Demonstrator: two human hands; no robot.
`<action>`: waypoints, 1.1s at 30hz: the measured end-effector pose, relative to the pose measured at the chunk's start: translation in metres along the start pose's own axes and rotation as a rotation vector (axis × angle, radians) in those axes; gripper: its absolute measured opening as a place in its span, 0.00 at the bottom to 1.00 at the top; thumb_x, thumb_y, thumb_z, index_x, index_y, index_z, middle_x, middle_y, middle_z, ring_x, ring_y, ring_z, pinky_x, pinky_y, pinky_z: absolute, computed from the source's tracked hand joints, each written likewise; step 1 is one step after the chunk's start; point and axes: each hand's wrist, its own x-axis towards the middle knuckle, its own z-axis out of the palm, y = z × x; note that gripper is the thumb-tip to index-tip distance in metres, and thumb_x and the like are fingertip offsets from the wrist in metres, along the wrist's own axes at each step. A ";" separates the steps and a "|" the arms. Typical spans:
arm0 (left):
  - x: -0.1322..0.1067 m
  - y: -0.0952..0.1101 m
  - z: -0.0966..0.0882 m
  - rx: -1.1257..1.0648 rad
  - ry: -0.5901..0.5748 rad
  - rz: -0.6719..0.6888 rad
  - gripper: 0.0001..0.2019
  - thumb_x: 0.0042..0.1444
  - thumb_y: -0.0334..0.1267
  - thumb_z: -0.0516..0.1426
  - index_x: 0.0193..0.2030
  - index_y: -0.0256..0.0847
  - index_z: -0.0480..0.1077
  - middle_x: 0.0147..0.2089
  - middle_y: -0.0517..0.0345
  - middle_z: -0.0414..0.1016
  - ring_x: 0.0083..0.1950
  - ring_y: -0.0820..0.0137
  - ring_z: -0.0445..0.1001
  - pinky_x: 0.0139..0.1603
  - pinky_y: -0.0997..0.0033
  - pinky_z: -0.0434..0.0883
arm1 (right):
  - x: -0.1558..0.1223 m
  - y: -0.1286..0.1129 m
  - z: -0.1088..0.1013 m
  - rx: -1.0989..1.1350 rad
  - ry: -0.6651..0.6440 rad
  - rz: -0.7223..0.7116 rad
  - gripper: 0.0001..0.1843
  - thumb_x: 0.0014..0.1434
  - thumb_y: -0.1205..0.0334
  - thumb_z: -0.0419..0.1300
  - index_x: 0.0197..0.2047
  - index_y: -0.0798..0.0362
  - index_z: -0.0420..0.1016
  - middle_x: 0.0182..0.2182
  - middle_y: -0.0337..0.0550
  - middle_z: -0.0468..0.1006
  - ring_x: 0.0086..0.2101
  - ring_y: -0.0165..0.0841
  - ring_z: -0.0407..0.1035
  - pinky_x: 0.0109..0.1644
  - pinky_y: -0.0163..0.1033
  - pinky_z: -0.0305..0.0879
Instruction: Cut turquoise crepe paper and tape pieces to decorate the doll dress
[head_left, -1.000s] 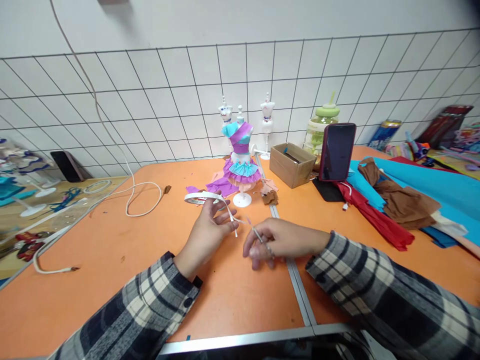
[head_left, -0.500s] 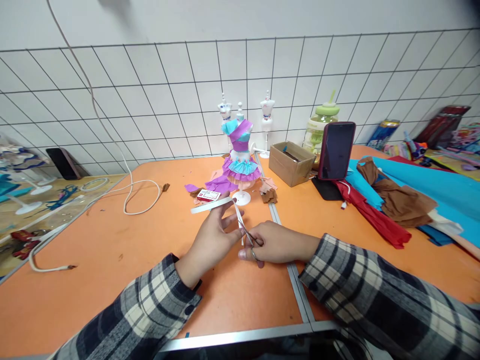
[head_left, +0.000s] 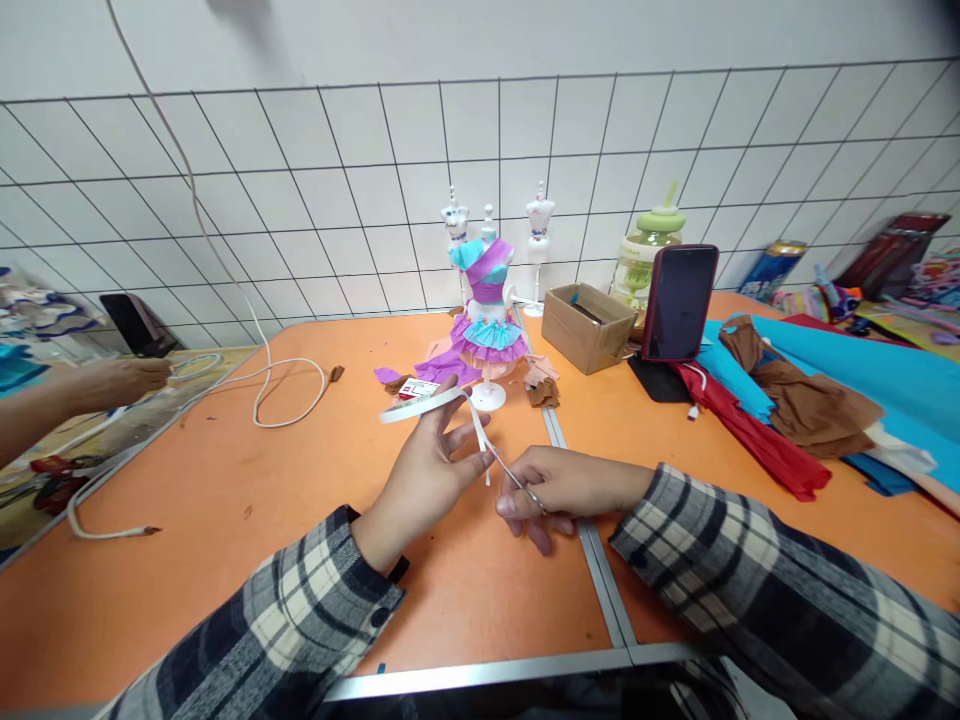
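- Left hand point(head_left: 427, 470): fingers are closing around a white tape roll point(head_left: 420, 403), holding it raised just above the orange table point(head_left: 225, 480). A loose strip point(head_left: 480, 438) is trailing from it toward the right hand.
- Right hand point(head_left: 570, 485): is clasping small scissors point(head_left: 511, 473), tips meeting the strip. Cannot tell whether the blades are parted.
- Hazard, judged: the strip is hanging slack, so it may be folding onto itself or skewing the cut.
- Hazard, judged: the blades are working near the left fingertips point(head_left: 480, 463), risking a nick.
- Surroundings: a dressed mannequin point(head_left: 487, 310) is standing behind. A co-worker's hand point(head_left: 127, 378) is working well apart.

Tape roll point(head_left: 420, 402) before mannequin point(head_left: 487, 305); box point(head_left: 587, 327) right
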 end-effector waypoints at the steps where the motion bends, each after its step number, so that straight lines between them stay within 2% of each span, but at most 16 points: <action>1: 0.000 0.001 0.000 0.007 -0.001 0.002 0.37 0.41 0.25 0.66 0.60 0.51 0.65 0.70 0.51 0.56 0.60 0.54 0.71 0.51 0.59 0.77 | 0.000 0.000 0.000 0.015 -0.020 0.003 0.28 0.56 0.35 0.58 0.29 0.56 0.72 0.17 0.37 0.73 0.14 0.22 0.57 0.17 0.27 0.52; 4: 0.000 0.002 -0.001 0.010 -0.006 -0.028 0.35 0.41 0.26 0.66 0.58 0.50 0.65 0.70 0.49 0.55 0.60 0.53 0.71 0.49 0.58 0.78 | -0.001 0.000 -0.001 0.033 -0.049 0.012 0.28 0.56 0.35 0.58 0.29 0.57 0.71 0.17 0.37 0.73 0.14 0.22 0.57 0.17 0.27 0.50; 6: -0.001 0.003 0.000 -0.001 -0.011 -0.050 0.35 0.40 0.25 0.66 0.57 0.49 0.66 0.71 0.49 0.55 0.60 0.51 0.71 0.49 0.56 0.78 | 0.000 0.001 0.000 0.017 -0.030 0.013 0.28 0.57 0.36 0.58 0.29 0.56 0.71 0.17 0.37 0.73 0.15 0.22 0.58 0.18 0.27 0.52; 12: -0.003 0.001 0.003 0.017 -0.049 -0.058 0.37 0.42 0.25 0.66 0.61 0.52 0.64 0.72 0.49 0.51 0.63 0.48 0.68 0.48 0.55 0.79 | 0.006 0.007 0.005 -0.183 0.135 -0.004 0.23 0.59 0.41 0.57 0.29 0.55 0.70 0.21 0.39 0.75 0.18 0.25 0.63 0.22 0.30 0.57; 15: -0.003 -0.001 0.003 0.048 -0.083 -0.032 0.39 0.45 0.27 0.65 0.64 0.53 0.60 0.73 0.48 0.48 0.64 0.48 0.66 0.53 0.51 0.76 | 0.009 0.009 0.007 -0.323 0.233 -0.057 0.23 0.59 0.43 0.58 0.25 0.55 0.71 0.20 0.39 0.76 0.22 0.26 0.66 0.26 0.31 0.57; 18: -0.002 -0.004 0.002 0.073 -0.103 -0.011 0.42 0.47 0.27 0.64 0.67 0.54 0.55 0.74 0.48 0.46 0.66 0.48 0.64 0.57 0.47 0.74 | 0.012 0.010 0.009 -0.391 0.298 -0.079 0.23 0.59 0.44 0.57 0.26 0.55 0.71 0.21 0.39 0.77 0.24 0.27 0.67 0.29 0.31 0.58; 25: -0.003 -0.005 0.001 0.096 -0.104 -0.009 0.42 0.48 0.28 0.63 0.68 0.57 0.53 0.75 0.50 0.42 0.65 0.47 0.65 0.52 0.49 0.77 | 0.015 0.009 0.014 -0.393 0.339 -0.070 0.19 0.59 0.46 0.58 0.30 0.55 0.74 0.22 0.38 0.79 0.24 0.28 0.68 0.28 0.32 0.57; 29: -0.002 -0.006 0.000 0.097 -0.092 0.008 0.42 0.47 0.27 0.64 0.67 0.56 0.55 0.74 0.49 0.45 0.63 0.50 0.68 0.57 0.48 0.73 | 0.014 0.006 0.014 -0.406 0.333 -0.062 0.19 0.60 0.48 0.57 0.26 0.54 0.73 0.20 0.38 0.77 0.24 0.27 0.67 0.30 0.31 0.57; 33: -0.001 -0.007 0.000 0.088 -0.079 0.005 0.41 0.46 0.28 0.64 0.67 0.55 0.56 0.74 0.48 0.46 0.62 0.51 0.70 0.55 0.49 0.74 | 0.015 0.005 0.014 -0.434 0.333 -0.048 0.20 0.60 0.50 0.57 0.23 0.54 0.70 0.18 0.38 0.76 0.23 0.27 0.66 0.30 0.31 0.56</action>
